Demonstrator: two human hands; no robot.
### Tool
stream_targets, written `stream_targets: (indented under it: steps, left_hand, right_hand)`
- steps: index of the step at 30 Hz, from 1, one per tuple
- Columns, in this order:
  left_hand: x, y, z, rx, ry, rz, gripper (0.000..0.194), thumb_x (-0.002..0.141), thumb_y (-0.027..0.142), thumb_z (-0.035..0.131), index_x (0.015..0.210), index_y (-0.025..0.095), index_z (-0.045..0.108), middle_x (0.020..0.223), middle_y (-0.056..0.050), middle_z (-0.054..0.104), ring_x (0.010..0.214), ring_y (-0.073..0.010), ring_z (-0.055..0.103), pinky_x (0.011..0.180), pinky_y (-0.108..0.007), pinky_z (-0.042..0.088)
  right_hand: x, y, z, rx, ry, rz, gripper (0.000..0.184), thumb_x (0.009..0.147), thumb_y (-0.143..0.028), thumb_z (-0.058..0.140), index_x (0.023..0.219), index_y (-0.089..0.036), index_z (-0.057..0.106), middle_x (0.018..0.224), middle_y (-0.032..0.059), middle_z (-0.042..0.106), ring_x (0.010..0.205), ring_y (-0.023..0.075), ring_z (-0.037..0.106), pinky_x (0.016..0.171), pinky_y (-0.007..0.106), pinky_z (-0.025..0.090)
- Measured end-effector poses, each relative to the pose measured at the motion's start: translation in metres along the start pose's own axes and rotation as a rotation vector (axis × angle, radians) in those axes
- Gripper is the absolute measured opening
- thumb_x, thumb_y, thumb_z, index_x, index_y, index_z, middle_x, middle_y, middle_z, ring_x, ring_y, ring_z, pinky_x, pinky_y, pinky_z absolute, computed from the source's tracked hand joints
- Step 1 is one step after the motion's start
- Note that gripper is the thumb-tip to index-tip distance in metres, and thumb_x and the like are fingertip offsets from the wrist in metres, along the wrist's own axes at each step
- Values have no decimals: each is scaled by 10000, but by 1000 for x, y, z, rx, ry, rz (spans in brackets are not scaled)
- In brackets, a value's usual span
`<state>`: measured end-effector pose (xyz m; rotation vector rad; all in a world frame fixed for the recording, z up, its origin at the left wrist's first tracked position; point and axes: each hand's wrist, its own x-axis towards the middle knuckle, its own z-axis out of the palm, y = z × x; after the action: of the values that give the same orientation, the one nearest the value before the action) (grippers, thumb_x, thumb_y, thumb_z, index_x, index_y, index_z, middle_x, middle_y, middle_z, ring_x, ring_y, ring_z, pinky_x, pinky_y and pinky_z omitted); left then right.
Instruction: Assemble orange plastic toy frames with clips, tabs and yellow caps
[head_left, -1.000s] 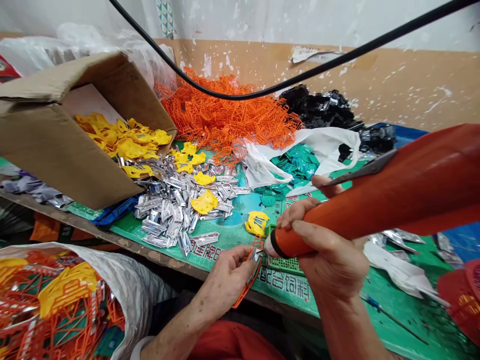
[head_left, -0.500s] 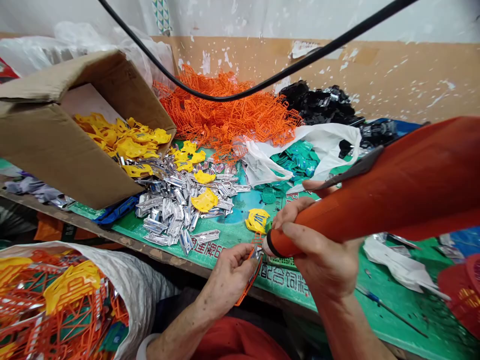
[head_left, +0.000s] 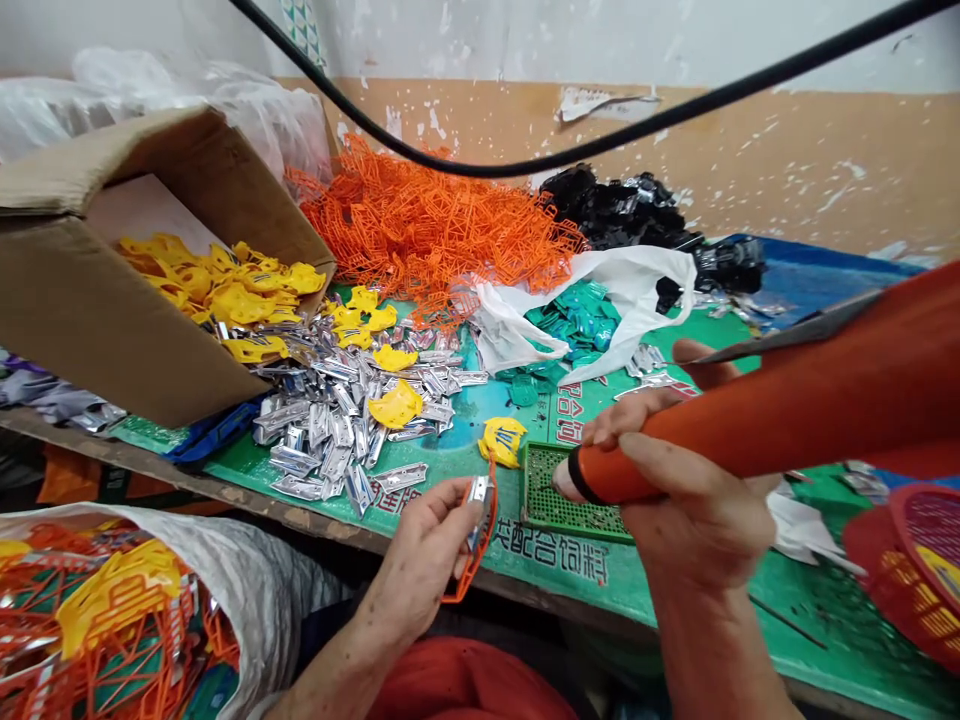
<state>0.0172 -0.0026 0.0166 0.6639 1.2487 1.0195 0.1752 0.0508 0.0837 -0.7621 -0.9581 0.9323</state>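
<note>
Both my hands work at the near edge of the green printed mat (head_left: 577,575). My left hand (head_left: 420,560) is closed narrow, its thumb and fingers pinching an orange plastic lattice strip (head_left: 471,585) with a silver metal clip (head_left: 478,500) on it, and the strip's lower end hangs just past the mat's edge. My right hand (head_left: 697,510) wraps tightly around a thick orange-red tool (head_left: 750,425). The tool's black-banded pale tip (head_left: 568,480) points left toward the clip, near it but not touching, and hangs over a green perforated tray (head_left: 570,500) on the mat.

A yellow plastic piece (head_left: 502,441) lies on the mat just beside that tray. Left along the mat spreads a heap of silver clips (head_left: 352,420), and a cardboard box (head_left: 97,310) of yellow pieces tilts at the mat's left end. Along the mat's far edge lie a pile of orange lattice strips (head_left: 435,235), a white plastic bag (head_left: 630,285) with teal pieces (head_left: 577,325), and a black heap (head_left: 622,210). Below the mat's near edge, a woven sack (head_left: 255,580) bulges with orange and yellow parts, and a red basket (head_left: 907,570) sits at the mat's right end.
</note>
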Motion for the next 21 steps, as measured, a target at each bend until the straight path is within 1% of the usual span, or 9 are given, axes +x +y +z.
stream_targets:
  steps: [1,2,5,8,13,16,19,21]
  left_hand:
    - [0,1,-1,-59,15,-15,334,722,424,728,900,147,671,608,57,546,421,-32,334,375,-158,237]
    - [0,2,-1,-118,19,-25,345,701,419,744,894,146,655,609,60,543,418,-29,341,365,-152,239]
    - [-1,4,-1,-229,-9,-54,368,657,395,779,874,150,611,625,50,569,442,-44,424,363,-149,316]
    - [0,5,0,-245,-23,-37,404,648,401,802,878,148,586,656,38,598,447,-44,449,370,-154,376]
    - [-1,4,-1,-169,-16,-26,425,641,416,816,852,153,555,677,40,600,453,-46,470,380,-169,446]
    - [-2,5,-5,-90,-20,-1,372,708,396,769,871,165,527,705,42,608,469,-54,516,422,-188,495]
    - [-4,4,-9,-8,-27,23,314,765,369,717,883,177,498,706,45,611,465,-62,553,448,-198,510]
    - [-4,3,-10,27,-32,28,296,779,360,699,881,180,488,689,51,601,456,-67,565,458,-204,512]
  right_hand:
    - [1,2,-5,-31,11,9,375,610,-106,693,952,-241,620,648,-46,618,559,152,573,536,329,505]
    - [1,4,-9,-59,18,27,353,602,-111,705,924,-231,624,639,-44,620,545,154,574,525,329,499]
    - [-1,12,-19,-100,21,86,298,580,-126,720,846,-217,621,607,-43,616,527,156,577,538,339,494]
    - [-5,17,-23,-113,9,103,268,575,-131,713,801,-222,600,610,-43,619,552,158,584,571,348,494]
    - [-9,20,-23,-133,-7,132,339,579,-126,710,881,-243,608,623,-52,624,567,155,583,619,354,488]
    - [-9,21,-22,-130,-12,146,358,582,-119,703,901,-255,613,622,-54,626,564,156,582,614,346,481]
    - [-9,22,-23,-135,-25,152,245,584,-112,701,778,-231,609,612,-43,620,562,153,577,601,338,473]
    - [-9,24,-23,-142,-47,147,173,594,-114,702,683,-212,591,611,-33,616,563,149,573,599,335,473]
